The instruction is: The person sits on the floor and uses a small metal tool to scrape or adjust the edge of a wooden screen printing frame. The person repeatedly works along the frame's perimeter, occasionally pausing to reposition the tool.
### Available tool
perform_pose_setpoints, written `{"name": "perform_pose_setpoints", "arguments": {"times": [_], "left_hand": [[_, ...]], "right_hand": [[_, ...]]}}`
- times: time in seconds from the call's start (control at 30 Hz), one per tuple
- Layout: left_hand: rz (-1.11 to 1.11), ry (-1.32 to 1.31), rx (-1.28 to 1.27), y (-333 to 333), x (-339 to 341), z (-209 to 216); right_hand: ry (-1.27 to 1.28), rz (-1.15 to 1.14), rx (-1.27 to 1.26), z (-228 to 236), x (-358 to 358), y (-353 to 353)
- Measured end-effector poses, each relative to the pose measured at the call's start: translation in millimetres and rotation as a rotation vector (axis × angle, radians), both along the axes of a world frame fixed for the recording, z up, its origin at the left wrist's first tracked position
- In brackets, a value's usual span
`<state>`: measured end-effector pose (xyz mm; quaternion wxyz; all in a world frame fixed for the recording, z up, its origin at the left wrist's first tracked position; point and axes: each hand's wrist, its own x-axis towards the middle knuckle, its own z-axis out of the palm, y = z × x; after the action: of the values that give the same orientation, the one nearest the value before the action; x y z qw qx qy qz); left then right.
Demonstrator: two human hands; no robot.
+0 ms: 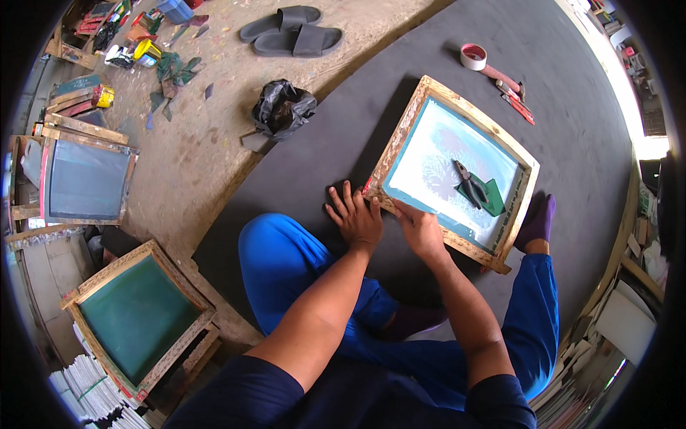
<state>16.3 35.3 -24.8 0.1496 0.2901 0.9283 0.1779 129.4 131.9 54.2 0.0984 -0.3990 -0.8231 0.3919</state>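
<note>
A wooden-framed printing screen [480, 120] with pale mesh and a blue-green border lies tilted on the dark surface in front of me. My left hand [357, 222] rests flat with fingers spread beside the frame's near left corner, its thumb side close to the wood. At the frame's near edge, my right hand [423, 232] has its fingers curled and pressed together against the wood; what they pinch, if anything, is hidden. Black-handled pliers [469, 184] lie on the mesh, partly over a green scrap [493, 200].
Beyond the screen lie a tape roll [473, 57], a hammer [504, 76] and a red-handled tool [518, 106]. A black plastic bag [284, 111] and slippers [299, 39] are on the floor. At left stand a green screen [139, 318] and a grey one [86, 180].
</note>
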Motion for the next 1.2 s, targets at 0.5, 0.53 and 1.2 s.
{"name": "perform_pose_setpoints", "arguments": {"times": [0.5, 0.53, 1.2], "left_hand": [[-0.024, 0.019, -0.048, -4, -1, 0], [-0.031, 0.026, -0.049, -4, 0, 0], [-0.003, 0.024, -0.01, 1, -1, -1]], "right_hand": [[-0.329, 0.078, 0.067, 25, -20, -10], [-0.374, 0.098, 0.111, 26, -22, -13], [0.208, -0.116, -0.544, -33, 6, 10]]}}
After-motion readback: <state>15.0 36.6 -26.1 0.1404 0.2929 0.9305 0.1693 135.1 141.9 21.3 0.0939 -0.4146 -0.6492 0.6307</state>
